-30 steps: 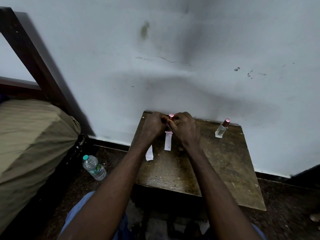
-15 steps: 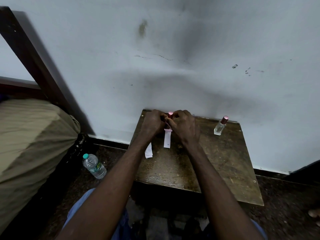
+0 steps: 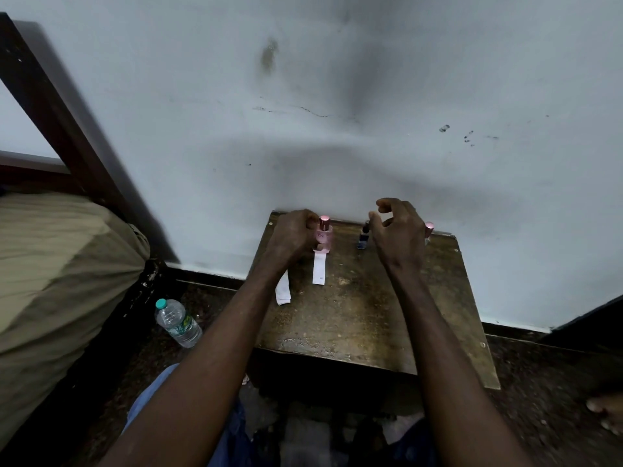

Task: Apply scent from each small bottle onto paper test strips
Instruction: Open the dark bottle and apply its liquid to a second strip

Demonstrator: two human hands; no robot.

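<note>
A pink bottle (image 3: 324, 234) with a rose cap stands at the back of the small wooden table (image 3: 364, 318). My left hand (image 3: 292, 234) is curled against its left side and holds it. A white paper strip (image 3: 318, 270) lies in front of it, its top end at the bottle's base. A second strip (image 3: 283, 292) lies partly under my left forearm. My right hand (image 3: 398, 230) hovers with loosely curled fingers holding nothing, its thumb near the top of a small dark blue bottle (image 3: 363, 238). A third bottle's rose cap (image 3: 429, 226) peeks out behind that hand.
The table stands against a white wall (image 3: 337, 112). A plastic water bottle (image 3: 178, 323) lies on the dark floor to the left, beside an olive mattress (image 3: 60, 264) and a dark wooden frame (image 3: 50, 106). A bare foot (image 3: 606, 412) shows at the right edge.
My right hand has left the pink bottle and moved right and up, uncovering the blue bottle. My left hand stays at the pink bottle, which now stands capped on the strip's end.
</note>
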